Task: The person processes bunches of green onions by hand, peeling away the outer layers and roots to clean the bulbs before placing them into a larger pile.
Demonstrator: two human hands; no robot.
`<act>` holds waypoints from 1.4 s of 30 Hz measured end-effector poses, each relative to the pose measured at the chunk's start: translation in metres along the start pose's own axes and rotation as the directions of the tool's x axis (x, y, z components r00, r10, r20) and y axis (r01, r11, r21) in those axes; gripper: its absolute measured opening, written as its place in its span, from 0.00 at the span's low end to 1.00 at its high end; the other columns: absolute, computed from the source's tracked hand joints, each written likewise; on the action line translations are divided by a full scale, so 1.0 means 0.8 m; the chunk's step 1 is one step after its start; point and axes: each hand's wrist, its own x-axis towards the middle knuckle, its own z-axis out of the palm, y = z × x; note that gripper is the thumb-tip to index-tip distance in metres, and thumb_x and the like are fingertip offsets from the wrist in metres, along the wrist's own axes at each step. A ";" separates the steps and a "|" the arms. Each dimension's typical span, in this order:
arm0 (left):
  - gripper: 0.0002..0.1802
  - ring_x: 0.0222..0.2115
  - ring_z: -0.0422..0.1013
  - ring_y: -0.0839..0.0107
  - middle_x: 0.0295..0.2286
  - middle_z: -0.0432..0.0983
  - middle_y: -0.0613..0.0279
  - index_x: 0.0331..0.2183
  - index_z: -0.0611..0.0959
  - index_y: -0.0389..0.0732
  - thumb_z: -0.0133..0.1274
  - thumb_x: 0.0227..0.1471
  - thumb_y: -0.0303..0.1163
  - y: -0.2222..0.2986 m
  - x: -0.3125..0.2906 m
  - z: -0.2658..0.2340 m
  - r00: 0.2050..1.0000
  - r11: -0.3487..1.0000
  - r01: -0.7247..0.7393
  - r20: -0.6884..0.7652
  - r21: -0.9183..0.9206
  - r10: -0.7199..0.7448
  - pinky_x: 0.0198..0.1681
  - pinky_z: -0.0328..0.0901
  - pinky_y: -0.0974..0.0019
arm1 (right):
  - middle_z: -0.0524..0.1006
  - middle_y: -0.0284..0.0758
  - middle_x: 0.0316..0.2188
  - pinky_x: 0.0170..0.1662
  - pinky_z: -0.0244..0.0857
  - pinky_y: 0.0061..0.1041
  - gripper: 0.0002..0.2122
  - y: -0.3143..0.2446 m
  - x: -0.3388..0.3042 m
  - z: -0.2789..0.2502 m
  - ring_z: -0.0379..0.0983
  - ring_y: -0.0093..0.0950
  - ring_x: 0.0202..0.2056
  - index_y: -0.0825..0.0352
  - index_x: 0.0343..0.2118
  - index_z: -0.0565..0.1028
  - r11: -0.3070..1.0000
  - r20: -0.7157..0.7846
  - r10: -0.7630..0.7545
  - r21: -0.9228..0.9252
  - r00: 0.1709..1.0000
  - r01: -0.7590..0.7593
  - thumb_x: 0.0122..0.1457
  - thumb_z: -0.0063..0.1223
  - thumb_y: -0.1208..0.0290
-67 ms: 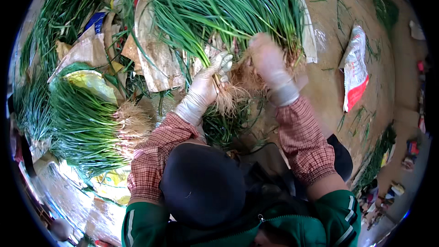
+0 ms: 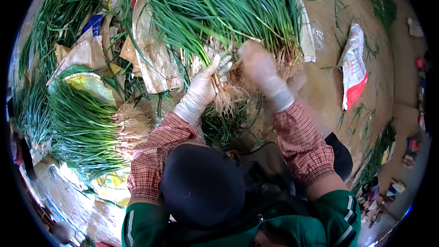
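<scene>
My left hand (image 2: 206, 82), in a pale glove, is closed around a small bunch of green onions (image 2: 200, 51). Their stringy roots (image 2: 225, 99) hang out below the fist, and the leaves run up and away to the left. Just right of it, my right hand (image 2: 259, 63), also gloved and blurred by motion, is curled in. A smeared green stalk (image 2: 218, 38) leads to its fingertips, which seem to pinch it. Beyond both hands spreads a large heap of green onions (image 2: 238, 0), root ends toward me.
A neat pile of green onions (image 2: 84, 128) lies at left, roots facing right. Another leafy heap (image 2: 68, 13) sits far left beside worn sacking (image 2: 157, 59). A white and red plastic bag (image 2: 354, 68) rests on the brown floor (image 2: 320, 105) at right. A dark rounded shape (image 2: 203, 185) fills the lower middle.
My right hand has shifted slightly left, closer to my left hand, with a green stalk blurring beside it. My left hand keeps its grip on the bunch and has hardly moved.
</scene>
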 end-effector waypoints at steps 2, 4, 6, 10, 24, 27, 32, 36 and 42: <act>0.21 0.37 0.71 0.77 0.46 0.72 0.63 0.51 0.71 0.39 0.47 0.57 0.35 0.002 0.000 -0.006 0.998 0.996 -0.036 -0.042 0.079 0.039 0.29 0.64 0.76 | 0.70 0.32 0.24 0.17 0.62 0.20 0.11 -0.018 -0.020 0.010 0.64 0.20 0.18 0.65 0.35 0.70 0.981 -0.212 -0.163 -0.138 0.964 0.136 0.65 0.34 0.66; 0.20 0.36 0.71 0.79 0.45 0.72 0.64 0.51 0.71 0.40 0.47 0.57 0.34 0.003 0.002 -0.007 0.994 0.980 -0.066 -0.075 0.185 0.081 0.28 0.64 0.77 | 0.71 0.33 0.28 0.24 0.65 0.23 0.11 -0.003 -0.002 -0.015 0.68 0.22 0.23 0.62 0.38 0.71 0.993 -0.151 0.098 -0.053 0.984 -0.107 0.63 0.41 0.61; 0.19 0.34 0.70 0.80 0.43 0.74 0.66 0.50 0.72 0.43 0.46 0.57 0.33 -0.015 0.007 0.008 0.992 0.986 -0.033 -0.118 0.165 0.053 0.25 0.62 0.77 | 0.72 0.36 0.32 0.33 0.67 0.27 0.11 0.062 0.019 0.004 0.71 0.25 0.32 0.63 0.39 0.71 0.867 -0.314 -0.096 -0.492 0.944 -0.076 0.60 0.44 0.62; 0.21 0.34 0.71 0.78 0.40 0.76 0.67 0.50 0.73 0.44 0.49 0.56 0.39 -0.005 0.001 0.023 0.999 0.990 0.012 -0.037 0.140 -0.006 0.26 0.64 0.76 | 0.74 0.41 0.37 0.43 0.66 0.31 0.10 0.014 0.005 -0.029 0.71 0.34 0.41 0.62 0.37 0.73 0.775 -0.055 0.061 -0.626 0.997 -0.083 0.54 0.50 0.64; 0.13 0.13 0.61 0.83 0.13 0.64 0.74 0.42 0.78 0.40 0.50 0.56 0.35 0.026 -0.007 0.121 0.992 0.686 -0.120 0.058 0.717 0.113 0.19 0.61 0.79 | 0.75 0.40 0.24 0.32 0.64 0.25 0.08 0.136 -0.077 -0.025 0.71 0.27 0.27 0.70 0.29 0.75 0.722 -0.446 0.610 0.653 0.655 -0.228 0.56 0.50 0.69; 0.13 0.16 0.66 0.82 0.17 0.71 0.69 0.41 0.78 0.40 0.51 0.55 0.35 0.006 0.018 0.122 0.998 0.720 -0.065 0.059 0.691 0.032 0.19 0.62 0.79 | 0.75 0.39 0.23 0.31 0.63 0.28 0.08 0.168 -0.088 -0.010 0.70 0.28 0.26 0.70 0.30 0.75 0.490 -0.249 0.736 0.838 0.630 -0.242 0.56 0.51 0.70; 0.14 0.21 0.70 0.77 0.24 0.75 0.65 0.41 0.78 0.38 0.51 0.55 0.36 -0.025 0.038 0.085 1.000 0.871 0.027 -0.010 0.490 -0.025 0.20 0.64 0.77 | 0.75 0.40 0.21 0.28 0.64 0.25 0.11 0.162 -0.095 0.001 0.71 0.25 0.25 0.72 0.31 0.74 0.618 -0.165 0.688 0.643 0.706 -0.452 0.57 0.49 0.67; 0.15 0.22 0.71 0.77 0.25 0.76 0.64 0.40 0.78 0.36 0.52 0.54 0.36 -0.031 0.033 0.087 0.998 0.874 0.052 -0.041 0.484 -0.036 0.17 0.64 0.78 | 0.75 0.38 0.24 0.25 0.64 0.21 0.11 0.172 -0.136 -0.003 0.72 0.21 0.25 0.71 0.35 0.73 0.383 -0.161 0.768 0.892 0.620 -0.242 0.61 0.45 0.66; 0.16 0.21 0.71 0.76 0.29 0.78 0.62 0.42 0.77 0.36 0.51 0.55 0.35 -0.044 0.040 0.096 0.998 0.899 0.063 -0.043 0.433 -0.049 0.16 0.63 0.78 | 0.72 0.29 0.23 0.21 0.55 0.11 0.14 0.133 -0.140 0.005 0.63 0.14 0.20 0.70 0.36 0.74 -0.153 0.245 0.612 0.969 0.751 -0.192 0.63 0.44 0.61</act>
